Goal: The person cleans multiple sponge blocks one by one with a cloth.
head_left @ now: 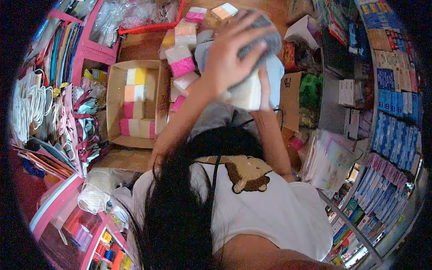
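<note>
The left hand (236, 54) is spread over a dark grey, soft-looking bundle (261, 36), with the thumb apart from the other fingers; motion makes this hand blurred. Below it is a pale cream, smooth block (246, 95), above the person's lap. The right hand (264, 87) is at the right side of this block, with one finger stretched up along it. The other fingers are hidden, so I cannot tell if it pinches.

The left forearm passes in front of a pile of wrapped pink-and-white blocks (182, 66) and covers part of it. Beside this pile, on the left, stands an open brown cardboard box (158, 94), holding blocks of yellow, white, orange, cream and pink. A red plastic basket (153, 29) with clear bags is farther up. On the right of the hands is a brown cardboard carton flap (290, 99), near a green item (310, 96). A light blue material (275, 74) lies behind the right hand. Long black hair (180, 216) hangs over the white shirt (279, 207).
</note>
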Demonstrator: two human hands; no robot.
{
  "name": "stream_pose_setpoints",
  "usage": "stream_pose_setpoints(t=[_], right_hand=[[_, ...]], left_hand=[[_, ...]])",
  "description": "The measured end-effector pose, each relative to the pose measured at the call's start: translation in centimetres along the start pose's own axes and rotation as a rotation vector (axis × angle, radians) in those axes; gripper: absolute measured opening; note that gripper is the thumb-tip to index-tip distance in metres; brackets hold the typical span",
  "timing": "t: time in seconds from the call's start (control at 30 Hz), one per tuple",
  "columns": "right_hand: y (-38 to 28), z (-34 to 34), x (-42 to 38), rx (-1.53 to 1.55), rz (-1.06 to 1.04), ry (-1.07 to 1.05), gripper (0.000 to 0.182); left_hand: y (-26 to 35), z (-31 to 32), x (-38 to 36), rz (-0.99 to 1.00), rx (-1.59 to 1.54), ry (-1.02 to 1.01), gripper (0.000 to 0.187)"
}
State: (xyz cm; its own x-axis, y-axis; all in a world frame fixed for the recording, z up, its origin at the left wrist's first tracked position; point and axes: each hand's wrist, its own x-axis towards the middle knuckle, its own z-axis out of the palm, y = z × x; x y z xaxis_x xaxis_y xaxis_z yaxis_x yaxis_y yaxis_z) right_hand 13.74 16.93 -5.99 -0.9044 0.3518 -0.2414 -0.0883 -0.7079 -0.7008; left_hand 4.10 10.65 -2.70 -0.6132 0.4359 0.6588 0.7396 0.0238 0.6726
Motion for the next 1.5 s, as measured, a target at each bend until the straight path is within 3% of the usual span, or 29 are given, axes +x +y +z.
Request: stream_pose_setpoints(t=[0.03, 0.1, 0.13, 0.17, 0.23, 0.27, 0.3, 0.33, 0.4, 0.5, 0.63, 0.67, 0.7, 0.77, 0.8, 0.97, 1.0, 1.13, 1.23, 1.27, 1.37, 1.43, 1.47, 1.5], right_hand=[[-0.8, 0.8, -0.4, -0.058, 0.04, -0.009, 0.058], [-2.0, 0.9, -0.1, -0.045, -0.07, -0.033, 0.059], [-2.7, 0.5, 0.2, -0.042, -0.123, -0.046, 0.06], [-3.5, -0.9, 0.9, 0.551, 0.049, -0.318, 0.061], [-4.2, -2.8, 1.9, 0.36, 0.001, -0.289, 0.062], [-3.5, -3.6, 2.2, 0.306, 0.067, -0.169, 0.057], [-1.8, -4.0, 2.7, 0.276, -0.078, -0.141, 0.053], [0.3, -3.6, 2.5, 0.509, -0.032, -0.089, 0.051], [1.3, -2.0, 1.1, 0.463, -0.137, -0.022, 0.053], [0.4, -0.7, -0.5, 0.197, 0.184, -0.007, 0.053], [-2.2, -1.0, -0.7, -0.009, 0.02, -0.047, 0.059], [-2.7, -0.9, 0.1, 0.099, -0.075, -0.1, 0.06], [-3.0, -2.6, 1.3, 0.505, -0.006, -0.398, 0.059], [-2.7, -5.2, 2.8, 0.561, 0.052, -0.482, 0.06], [-0.8, -5.8, 4.2, 0.466, -0.118, -0.48, 0.059], [2.1, -3.2, 1.9, 0.406, 0.041, -0.06, 0.059], [2.2, -2.9, 1.6, 0.394, 0.069, 0.023, 0.06], [-0.2, -1.0, 0.3, 0.055, 0.007, -0.013, 0.063], [-1.1, -2.2, 1.1, 0.631, 0.036, -0.535, 0.066], [-1.3, -2.4, 1.3, 0.588, 0.044, -0.54, 0.068], [-2.8, 1.2, 0.0, -0.185, 0.098, 0.035, 0.068], [-2.6, -0.1, 1.0, -0.491, 0.022, -0.12, 0.066], [-2.2, -1.2, 1.5, -0.335, -0.04, -0.162, 0.058], [-2.1, -1.0, 1.5, -0.374, -0.114, -0.147, 0.056]], left_hand=[[0.0, 0.1, -0.3, -0.08, -0.064, 0.009, 0.029], [0.0, 0.3, -0.8, -0.233, -0.189, 0.036, 0.029], [0.7, 0.6, -1.8, -0.206, -0.203, 0.04, 0.029], [1.5, 1.0, -3.0, -0.149, -0.159, -0.001, 0.029], [3.2, 1.5, -5.2, -0.037, -0.069, -0.088, 0.029], [3.8, 1.4, -5.3, -0.036, -0.048, -0.087, 0.03], [3.8, 1.1, -4.7, -0.005, -0.055, -0.127, 0.031], [3.8, 0.7, -3.7, 0.024, -0.062, -0.165, 0.032], [3.7, 0.0, -1.9, 0.088, 0.009, -0.207, 0.031], [1.2, 0.0, -0.1, -0.022, -0.029, -0.07, 0.028], [-1.3, 0.5, -1.7, -0.254, -0.124, 0.106, 0.026], [-0.4, 0.8, -3.0, -0.193, -0.11, 0.077, 0.027], [0.8, 1.1, -4.2, -0.124, -0.092, 0.022, 0.027], [2.9, 1.6, -5.7, 0.011, -0.053, -0.085, 0.028], [3.1, 1.6, -5.3, 0.03, -0.055, -0.111, 0.028], [2.6, 0.3, -1.2, 0.09, 0.055, -0.128, 0.025], [1.3, 0.4, -0.6, 0.059, 0.04, -0.073, 0.023], [-1.6, -0.4, -0.2, -0.198, 0.025, 0.029, 0.032], [-2.5, -1.8, -1.6, -0.538, -0.499, -0.015, 0.045], [-2.3, -1.6, -2.5, -0.568, -0.491, 0.054, 0.053], [-1.3, -2.5, -2.5, -0.522, -0.592, 0.212, 0.054], [-1.1, -4.1, -2.1, -0.556, -0.497, 0.188, 0.053], [-1.4, -4.5, -2.0, -0.555, -0.471, 0.16, 0.054], [-1.5, -4.7, -1.9, -0.555, -0.446, 0.134, 0.054]])
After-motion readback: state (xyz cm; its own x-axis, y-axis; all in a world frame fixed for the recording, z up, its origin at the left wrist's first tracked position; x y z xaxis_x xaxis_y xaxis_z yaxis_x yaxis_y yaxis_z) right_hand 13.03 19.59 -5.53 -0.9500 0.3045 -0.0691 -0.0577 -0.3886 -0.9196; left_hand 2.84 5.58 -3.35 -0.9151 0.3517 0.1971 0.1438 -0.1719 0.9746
